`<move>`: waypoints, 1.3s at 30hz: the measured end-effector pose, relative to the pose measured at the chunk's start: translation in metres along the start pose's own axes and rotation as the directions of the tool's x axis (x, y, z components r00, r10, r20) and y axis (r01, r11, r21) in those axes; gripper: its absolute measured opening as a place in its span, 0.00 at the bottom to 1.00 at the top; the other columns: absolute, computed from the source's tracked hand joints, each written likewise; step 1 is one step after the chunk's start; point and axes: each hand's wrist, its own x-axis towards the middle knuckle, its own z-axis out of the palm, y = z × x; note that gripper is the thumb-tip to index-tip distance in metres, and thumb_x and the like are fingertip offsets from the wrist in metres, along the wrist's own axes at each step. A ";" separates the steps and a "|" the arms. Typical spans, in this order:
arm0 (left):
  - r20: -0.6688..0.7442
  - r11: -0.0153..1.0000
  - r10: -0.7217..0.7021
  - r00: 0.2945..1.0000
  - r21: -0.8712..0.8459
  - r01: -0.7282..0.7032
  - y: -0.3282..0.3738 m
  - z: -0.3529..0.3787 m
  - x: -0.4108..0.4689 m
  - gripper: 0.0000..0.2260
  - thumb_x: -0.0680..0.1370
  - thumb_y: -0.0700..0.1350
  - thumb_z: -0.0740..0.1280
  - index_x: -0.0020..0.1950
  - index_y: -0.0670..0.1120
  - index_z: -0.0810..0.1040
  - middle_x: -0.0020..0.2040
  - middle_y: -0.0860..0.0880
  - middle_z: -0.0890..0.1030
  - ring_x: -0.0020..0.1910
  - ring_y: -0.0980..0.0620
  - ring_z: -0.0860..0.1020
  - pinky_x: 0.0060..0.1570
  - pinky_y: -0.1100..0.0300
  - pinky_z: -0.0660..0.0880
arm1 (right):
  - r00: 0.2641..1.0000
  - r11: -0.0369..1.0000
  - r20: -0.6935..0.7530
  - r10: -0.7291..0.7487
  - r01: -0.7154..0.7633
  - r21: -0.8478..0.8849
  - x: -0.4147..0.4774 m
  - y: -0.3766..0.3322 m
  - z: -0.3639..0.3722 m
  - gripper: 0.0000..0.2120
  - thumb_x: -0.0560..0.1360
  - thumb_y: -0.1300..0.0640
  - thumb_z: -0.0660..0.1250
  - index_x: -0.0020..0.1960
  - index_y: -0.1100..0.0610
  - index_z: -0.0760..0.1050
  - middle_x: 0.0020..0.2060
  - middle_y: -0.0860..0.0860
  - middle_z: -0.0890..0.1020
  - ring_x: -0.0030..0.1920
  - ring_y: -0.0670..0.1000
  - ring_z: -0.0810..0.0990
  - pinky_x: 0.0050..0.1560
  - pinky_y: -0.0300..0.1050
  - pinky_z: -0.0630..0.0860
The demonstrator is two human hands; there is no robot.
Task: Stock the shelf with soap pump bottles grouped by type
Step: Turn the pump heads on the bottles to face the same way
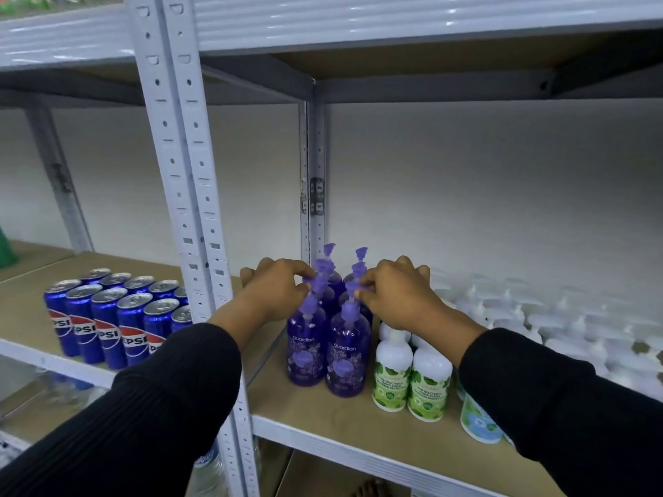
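Observation:
Two rows of purple soap pump bottles (pixel 347 356) stand on the brown shelf board (pixel 323 407), running front to back. My left hand (pixel 276 292) pinches a purple pump head in the left row. My right hand (pixel 398 292) pinches a purple pump head in the right row. To their right stand white bottles with green leaf labels (pixel 410 378), then a white bottle with a blue label (pixel 479 423) partly behind my right sleeve. Many white pump bottles (pixel 559 317) fill the shelf further right.
Several blue Pepsi cans (pixel 118 317) stand on the neighbouring shelf at left, beyond the white perforated upright (pixel 201 245). The upper shelf (pixel 394 19) hangs overhead. The back wall is plain white. Bare board lies in front of the purple bottles.

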 end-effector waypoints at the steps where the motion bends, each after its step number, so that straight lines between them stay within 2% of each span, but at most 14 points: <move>1: -0.015 1.000 0.003 1.000 -0.005 -0.004 0.000 0.001 0.000 0.10 0.81 0.55 0.62 0.62 0.62 0.76 0.61 0.53 0.79 0.65 0.49 0.70 0.53 0.52 0.57 | 1.000 1.000 -0.014 0.003 -0.003 -0.004 0.000 0.000 0.001 0.15 0.82 0.44 0.60 0.62 0.46 0.79 0.55 0.47 0.80 0.62 0.54 0.69 0.55 0.52 0.61; 12: -0.103 1.000 -0.012 0.995 0.016 0.014 0.008 0.001 -0.002 0.09 0.80 0.59 0.64 0.58 0.59 0.78 0.59 0.55 0.79 0.65 0.48 0.69 0.54 0.51 0.58 | 0.996 0.998 -0.070 0.053 -0.051 0.030 0.001 -0.005 0.005 0.13 0.82 0.46 0.61 0.57 0.47 0.82 0.54 0.47 0.82 0.60 0.52 0.70 0.53 0.50 0.58; 17: -0.112 1.000 -0.024 0.993 0.003 0.025 0.008 0.001 -0.003 0.09 0.80 0.59 0.64 0.56 0.58 0.78 0.58 0.54 0.79 0.64 0.49 0.69 0.55 0.50 0.59 | 0.996 0.997 -0.074 0.057 -0.053 0.048 0.000 -0.005 0.006 0.13 0.82 0.46 0.61 0.57 0.48 0.82 0.53 0.47 0.82 0.59 0.52 0.71 0.54 0.51 0.60; 21: -0.087 1.000 -0.021 0.996 -0.004 0.021 0.008 -0.001 0.000 0.09 0.79 0.60 0.64 0.56 0.60 0.76 0.58 0.57 0.79 0.63 0.49 0.70 0.53 0.52 0.57 | 0.997 0.993 -0.032 0.064 -0.061 0.097 0.003 -0.001 0.006 0.13 0.82 0.46 0.60 0.56 0.47 0.82 0.52 0.46 0.82 0.60 0.53 0.71 0.56 0.52 0.62; 25: -0.101 0.997 -0.020 0.995 -0.079 0.012 0.011 -0.004 0.015 0.11 0.79 0.60 0.64 0.58 0.59 0.77 0.59 0.60 0.79 0.63 0.50 0.72 0.53 0.51 0.58 | 0.998 0.980 -0.001 0.070 -0.069 0.187 0.016 0.011 -0.001 0.12 0.81 0.49 0.60 0.50 0.46 0.83 0.49 0.45 0.82 0.59 0.53 0.69 0.54 0.51 0.62; 28: -0.080 0.999 0.000 0.997 -0.052 -0.004 0.016 -0.004 0.031 0.11 0.80 0.57 0.64 0.60 0.59 0.77 0.61 0.60 0.80 0.65 0.49 0.71 0.55 0.49 0.60 | 0.998 0.986 -0.013 0.057 -0.054 0.159 0.029 0.023 -0.007 0.11 0.81 0.50 0.61 0.54 0.46 0.82 0.52 0.44 0.82 0.61 0.54 0.69 0.55 0.50 0.62; 33: 0.045 0.998 0.013 0.999 0.066 -0.016 0.021 0.002 0.056 0.14 0.81 0.50 0.63 0.66 0.60 0.76 0.66 0.57 0.78 0.66 0.47 0.71 0.61 0.46 0.61 | 0.997 0.994 0.069 -0.026 0.019 0.103 0.051 0.035 -0.007 0.17 0.83 0.50 0.60 0.70 0.45 0.73 0.67 0.48 0.74 0.68 0.56 0.64 0.62 0.53 0.62; 36: 0.113 0.994 0.018 0.993 0.103 -0.030 0.023 0.005 0.067 0.15 0.81 0.48 0.62 0.65 0.61 0.76 0.66 0.55 0.77 0.65 0.47 0.72 0.62 0.46 0.61 | 0.987 0.995 0.141 -0.075 0.065 0.075 0.063 0.037 -0.001 0.19 0.83 0.52 0.58 0.73 0.44 0.69 0.71 0.47 0.71 0.70 0.56 0.61 0.64 0.54 0.61; 39: 0.135 0.993 0.033 0.990 0.111 -0.048 0.022 0.009 0.075 0.13 0.81 0.48 0.63 0.62 0.62 0.79 0.64 0.57 0.78 0.64 0.47 0.73 0.63 0.45 0.61 | 0.979 0.993 0.174 -0.111 0.100 0.071 0.072 0.039 0.006 0.18 0.84 0.52 0.57 0.73 0.44 0.70 0.71 0.45 0.72 0.68 0.55 0.62 0.63 0.53 0.61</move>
